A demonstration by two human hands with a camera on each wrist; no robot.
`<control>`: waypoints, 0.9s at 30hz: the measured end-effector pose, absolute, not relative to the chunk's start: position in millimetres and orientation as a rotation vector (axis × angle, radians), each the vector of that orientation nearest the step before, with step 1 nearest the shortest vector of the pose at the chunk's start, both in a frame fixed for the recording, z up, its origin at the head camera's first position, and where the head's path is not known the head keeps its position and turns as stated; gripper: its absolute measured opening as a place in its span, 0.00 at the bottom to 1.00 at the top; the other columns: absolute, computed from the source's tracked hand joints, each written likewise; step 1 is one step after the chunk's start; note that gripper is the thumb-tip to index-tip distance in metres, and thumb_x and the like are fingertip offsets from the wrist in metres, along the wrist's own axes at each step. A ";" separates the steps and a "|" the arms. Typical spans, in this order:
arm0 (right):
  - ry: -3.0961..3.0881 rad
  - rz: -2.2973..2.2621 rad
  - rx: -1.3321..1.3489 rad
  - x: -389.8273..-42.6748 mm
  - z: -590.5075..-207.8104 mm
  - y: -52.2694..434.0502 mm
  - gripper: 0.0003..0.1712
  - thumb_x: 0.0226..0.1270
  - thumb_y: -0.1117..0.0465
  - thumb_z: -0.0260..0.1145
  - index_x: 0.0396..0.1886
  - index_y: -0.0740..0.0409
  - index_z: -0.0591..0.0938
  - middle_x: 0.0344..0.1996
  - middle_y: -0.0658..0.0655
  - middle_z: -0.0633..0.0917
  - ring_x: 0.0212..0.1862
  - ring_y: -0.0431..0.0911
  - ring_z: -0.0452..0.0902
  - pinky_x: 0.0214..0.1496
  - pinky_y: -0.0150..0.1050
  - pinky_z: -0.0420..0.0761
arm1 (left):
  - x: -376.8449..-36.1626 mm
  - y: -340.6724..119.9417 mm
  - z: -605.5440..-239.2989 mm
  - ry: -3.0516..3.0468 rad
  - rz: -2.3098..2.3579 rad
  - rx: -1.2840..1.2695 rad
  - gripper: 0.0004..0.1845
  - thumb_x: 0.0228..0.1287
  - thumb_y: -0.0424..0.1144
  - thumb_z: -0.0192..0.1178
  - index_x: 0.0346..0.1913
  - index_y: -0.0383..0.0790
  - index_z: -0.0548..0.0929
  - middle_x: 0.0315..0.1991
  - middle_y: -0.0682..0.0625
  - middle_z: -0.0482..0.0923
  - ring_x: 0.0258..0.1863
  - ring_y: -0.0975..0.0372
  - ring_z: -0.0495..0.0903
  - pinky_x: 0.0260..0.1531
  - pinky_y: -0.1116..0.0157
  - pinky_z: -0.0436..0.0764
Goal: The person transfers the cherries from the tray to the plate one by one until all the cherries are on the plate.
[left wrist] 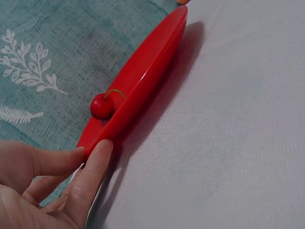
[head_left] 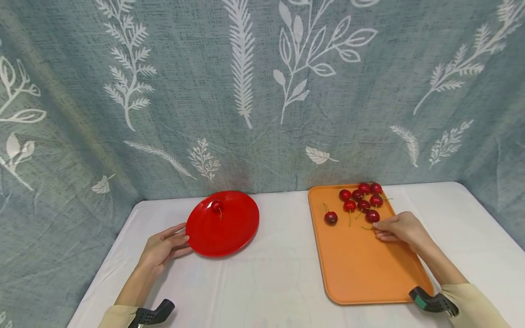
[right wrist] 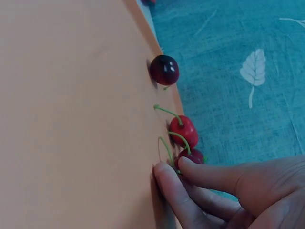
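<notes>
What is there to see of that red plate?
The red plate is round, shallow and glossy, perhaps plastic, with a raised rim. It is face up over the white cloth; whether it lies fully flat is unclear. One stemmed cherry sits inside, toward the far side. The left hand holds the rim at its left edge.

Person's wearing pale cream sleeves, approx. plain: L sleeve (head_left: pixel 118 316) is showing bottom L of frame, R sleeve (head_left: pixel 477 306) bottom R. Blk L wrist device (head_left: pixel 152 315), angular w/ tiny holes, is sitting at the cuff end; similar blk R wrist device (head_left: pixel 438 304) is showing a green patch (head_left: pixel 421 301).
</notes>
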State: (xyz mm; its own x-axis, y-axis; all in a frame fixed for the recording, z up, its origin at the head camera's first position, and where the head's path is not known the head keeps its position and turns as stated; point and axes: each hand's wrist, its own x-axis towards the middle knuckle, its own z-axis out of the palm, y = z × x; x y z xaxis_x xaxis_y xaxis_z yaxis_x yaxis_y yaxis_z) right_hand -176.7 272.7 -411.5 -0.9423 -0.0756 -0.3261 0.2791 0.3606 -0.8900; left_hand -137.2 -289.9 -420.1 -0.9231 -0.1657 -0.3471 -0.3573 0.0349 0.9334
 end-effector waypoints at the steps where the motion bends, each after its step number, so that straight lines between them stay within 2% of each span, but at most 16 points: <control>1: 2.302 -1.611 0.189 -177.4 -411.8 272.6 0.19 0.69 0.67 0.63 0.45 0.86 0.79 0.24 0.57 0.87 0.25 0.41 0.86 0.32 0.34 0.86 | -136.9 -289.9 -420.0 2.151 2.018 -0.547 0.33 0.68 0.30 0.59 0.72 0.27 0.60 0.57 0.41 0.79 0.37 0.60 0.87 0.40 0.60 0.86; 8: 2.243 -1.622 0.233 -183.4 -413.6 272.0 0.18 0.68 0.67 0.64 0.43 0.84 0.80 0.22 0.56 0.87 0.24 0.41 0.85 0.31 0.34 0.86 | -136.9 -289.8 -418.1 2.134 2.027 -0.549 0.33 0.68 0.30 0.58 0.72 0.27 0.59 0.54 0.44 0.81 0.36 0.60 0.87 0.40 0.60 0.86; 16: 2.221 -1.624 0.227 -186.3 -413.3 271.8 0.16 0.68 0.67 0.63 0.42 0.83 0.81 0.22 0.56 0.87 0.25 0.41 0.86 0.31 0.34 0.86 | -136.3 -288.7 -418.4 2.106 2.044 -0.543 0.33 0.68 0.29 0.58 0.73 0.26 0.58 0.56 0.41 0.79 0.37 0.60 0.87 0.40 0.60 0.86; 22: 2.215 -1.646 0.233 -186.0 -413.5 270.9 0.15 0.66 0.69 0.64 0.40 0.84 0.81 0.21 0.56 0.87 0.24 0.41 0.85 0.30 0.33 0.86 | -138.0 -289.4 -419.3 2.090 2.052 -0.552 0.33 0.69 0.29 0.57 0.73 0.27 0.58 0.52 0.48 0.82 0.36 0.60 0.87 0.40 0.60 0.86; 27: 2.225 -1.658 0.208 -183.9 -413.2 270.4 0.16 0.66 0.69 0.63 0.42 0.85 0.79 0.21 0.56 0.87 0.24 0.40 0.85 0.31 0.33 0.86 | -137.7 -289.7 -419.6 2.090 2.056 -0.544 0.33 0.68 0.29 0.58 0.73 0.27 0.58 0.54 0.45 0.81 0.37 0.60 0.87 0.41 0.60 0.86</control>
